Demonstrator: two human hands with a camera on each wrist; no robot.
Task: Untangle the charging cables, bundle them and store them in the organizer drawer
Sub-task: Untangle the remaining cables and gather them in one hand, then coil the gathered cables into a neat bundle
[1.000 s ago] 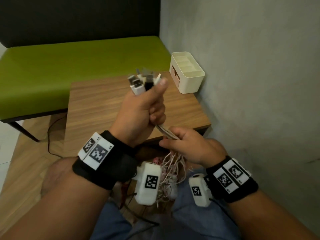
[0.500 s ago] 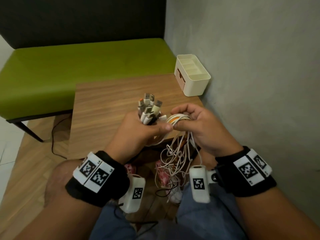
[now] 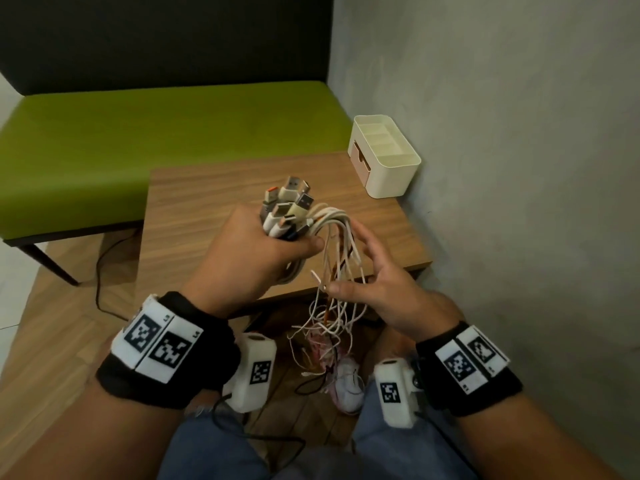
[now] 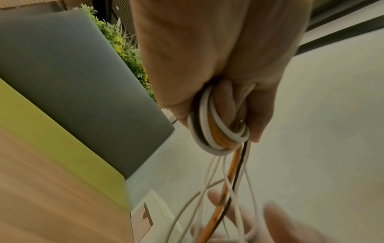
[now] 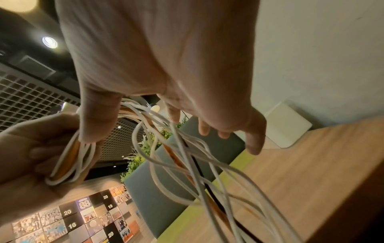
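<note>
A bunch of charging cables (image 3: 322, 223), mostly white with one orange and one black, is held over the wooden table (image 3: 207, 209). My left hand (image 3: 277, 251) grips the bunch, several USB plugs (image 3: 291, 202) sticking up above the fist. In the left wrist view its fingers curl round a coiled loop (image 4: 218, 133). My right hand (image 3: 346, 261) is spread beside the hanging strands (image 5: 187, 157) without gripping them. The loose ends dangle to the floor (image 3: 329, 334). The cream organizer (image 3: 384, 157) stands at the table's far right corner, its pink drawer (image 3: 356, 161) closed.
A green bench (image 3: 138, 133) runs behind the table. A grey wall (image 3: 519, 202) closes off the right side right behind the organizer. A white shoe (image 3: 346, 386) and a black cord (image 3: 100, 271) lie on the wooden floor. My knees in jeans fill the lower edge.
My left hand has come down from its raised position with the plugs. My right hand brought a loop of cable up to the left fist, let go and spread its fingers.
</note>
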